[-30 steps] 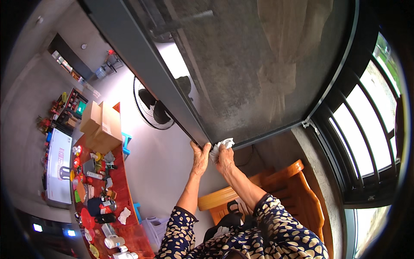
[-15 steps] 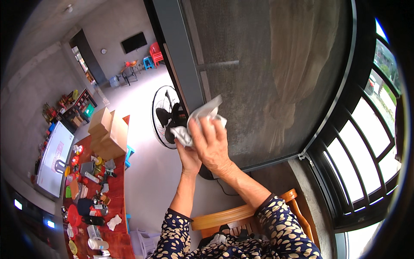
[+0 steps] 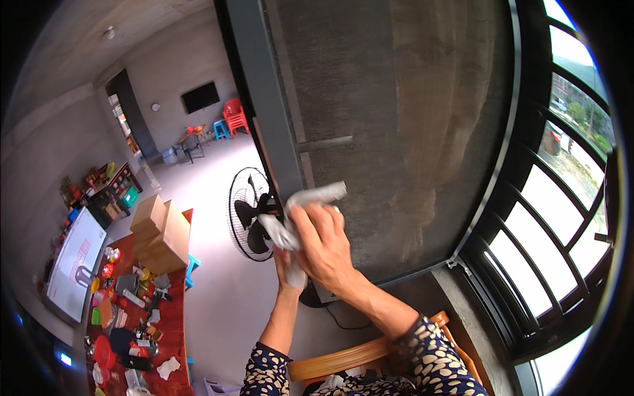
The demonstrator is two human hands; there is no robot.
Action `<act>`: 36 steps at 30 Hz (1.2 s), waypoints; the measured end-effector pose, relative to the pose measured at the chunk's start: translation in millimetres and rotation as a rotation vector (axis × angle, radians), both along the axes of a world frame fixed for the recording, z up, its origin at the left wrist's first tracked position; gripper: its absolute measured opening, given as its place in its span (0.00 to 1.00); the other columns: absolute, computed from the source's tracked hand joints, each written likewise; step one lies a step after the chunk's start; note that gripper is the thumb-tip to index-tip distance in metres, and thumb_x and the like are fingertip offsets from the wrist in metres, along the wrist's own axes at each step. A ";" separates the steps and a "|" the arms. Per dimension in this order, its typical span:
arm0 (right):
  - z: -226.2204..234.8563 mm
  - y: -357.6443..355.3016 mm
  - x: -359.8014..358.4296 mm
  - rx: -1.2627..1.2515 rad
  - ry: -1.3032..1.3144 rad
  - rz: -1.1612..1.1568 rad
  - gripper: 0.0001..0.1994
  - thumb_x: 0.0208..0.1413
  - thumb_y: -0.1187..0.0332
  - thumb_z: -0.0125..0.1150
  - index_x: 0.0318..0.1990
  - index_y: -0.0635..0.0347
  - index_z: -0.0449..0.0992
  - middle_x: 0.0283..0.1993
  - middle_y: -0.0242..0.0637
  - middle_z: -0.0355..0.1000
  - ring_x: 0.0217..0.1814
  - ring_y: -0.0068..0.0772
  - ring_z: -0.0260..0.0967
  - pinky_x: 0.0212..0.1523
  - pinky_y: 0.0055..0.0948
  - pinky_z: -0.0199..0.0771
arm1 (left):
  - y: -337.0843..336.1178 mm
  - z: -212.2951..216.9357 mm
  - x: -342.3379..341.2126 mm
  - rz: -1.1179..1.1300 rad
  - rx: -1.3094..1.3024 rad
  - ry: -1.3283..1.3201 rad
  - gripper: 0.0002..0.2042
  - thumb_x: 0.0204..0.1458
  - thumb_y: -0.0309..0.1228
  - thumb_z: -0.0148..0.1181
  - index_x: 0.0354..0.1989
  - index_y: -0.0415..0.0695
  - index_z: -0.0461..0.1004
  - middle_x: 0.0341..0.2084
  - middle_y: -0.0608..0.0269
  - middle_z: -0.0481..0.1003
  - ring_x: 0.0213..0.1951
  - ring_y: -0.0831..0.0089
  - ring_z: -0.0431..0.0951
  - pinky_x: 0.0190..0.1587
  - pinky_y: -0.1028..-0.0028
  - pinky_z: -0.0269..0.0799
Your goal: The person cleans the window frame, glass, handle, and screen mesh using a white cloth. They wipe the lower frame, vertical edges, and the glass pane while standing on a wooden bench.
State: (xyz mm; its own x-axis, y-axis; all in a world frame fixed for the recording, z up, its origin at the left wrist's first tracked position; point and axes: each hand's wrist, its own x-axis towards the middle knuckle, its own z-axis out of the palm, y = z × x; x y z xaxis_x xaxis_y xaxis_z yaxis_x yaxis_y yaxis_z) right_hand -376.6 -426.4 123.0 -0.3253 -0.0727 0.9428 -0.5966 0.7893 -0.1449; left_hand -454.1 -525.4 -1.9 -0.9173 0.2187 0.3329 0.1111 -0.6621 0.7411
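Observation:
A crumpled greyish-white cloth [image 3: 281, 232] is wrapped about the edge of a dark door panel [image 3: 370, 92], a fold sticking out over the panel's face. My right hand [image 3: 325, 247] presses it there, fingers bent over the cloth. Just below and to the left, my left hand [image 3: 285, 267] grips the cloth's lower part from the outer side of the edge; its fingers are mostly hidden. A tail of cloth hangs over that hand. Pale brownish streaks run down the right part of the panel.
Behind the door edge stands a black fan [image 3: 249, 214]. A wooden chair [image 3: 340, 360] is right below my arms. On the left, a red table [image 3: 173, 330] carries cardboard boxes [image 3: 162, 237] and clutter. A barred window [image 3: 541, 218] lies to the right.
The view has tilted, so the room sits lower in it. Both hands have slid slightly up the door edge with the cloth, and my left hand is more covered by it.

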 end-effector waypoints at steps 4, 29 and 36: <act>-8.3 -8.8 -21.5 0.148 -0.025 -0.226 0.29 0.43 0.73 0.59 0.57 0.63 0.65 0.55 0.46 0.61 0.56 0.49 0.59 0.53 0.39 0.67 | 3.3 -10.6 2.5 -0.035 0.109 0.074 0.35 0.63 0.56 0.23 0.69 0.42 0.47 0.68 0.62 0.50 0.69 0.68 0.48 0.69 0.66 0.42; 35.8 334.0 94.3 0.062 0.290 -0.985 0.23 0.43 0.81 0.57 0.51 0.59 0.68 0.52 0.42 0.65 0.55 0.52 0.61 0.54 0.44 0.65 | 44.3 4.6 3.2 0.881 -0.576 0.358 0.32 0.60 0.40 0.49 0.66 0.35 0.46 0.60 0.40 0.57 0.58 0.51 0.62 0.61 0.60 0.57; 107.1 418.2 52.1 0.319 0.354 -1.103 0.19 0.46 0.75 0.57 0.49 0.57 0.69 0.50 0.40 0.66 0.53 0.46 0.62 0.52 0.38 0.66 | 34.9 -37.4 -44.2 1.360 -0.773 0.448 0.28 0.61 0.42 0.47 0.62 0.32 0.54 0.51 0.37 0.68 0.49 0.47 0.72 0.52 0.61 0.67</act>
